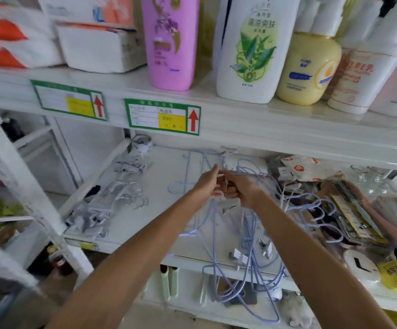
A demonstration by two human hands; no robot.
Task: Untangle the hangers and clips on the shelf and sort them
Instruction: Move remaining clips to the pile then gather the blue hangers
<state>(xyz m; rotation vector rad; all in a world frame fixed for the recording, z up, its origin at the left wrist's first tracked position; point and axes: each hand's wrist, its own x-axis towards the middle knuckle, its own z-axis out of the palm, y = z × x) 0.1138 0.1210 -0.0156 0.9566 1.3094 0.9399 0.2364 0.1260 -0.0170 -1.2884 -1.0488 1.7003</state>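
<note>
A tangle of light-blue wire hangers [247, 224] hangs over the front edge of the white middle shelf [159, 176], with white clips [239, 256] caught in it. My left hand [208, 180] and my right hand [239, 188] meet above the tangle. Both pinch the same small white clip and blue wire between them. A separate heap of grey-white clip hangers [112, 200] with metal hooks lies on the left part of the shelf. More blue hangers [311, 210] spread to the right.
Bottles of purple [170, 41], white [254, 48] and yellow [309, 70] toiletries stand on the upper shelf. Combs, brushes and packets [356, 210] crowd the shelf's right side. A white rack frame [17, 186] stands at the left.
</note>
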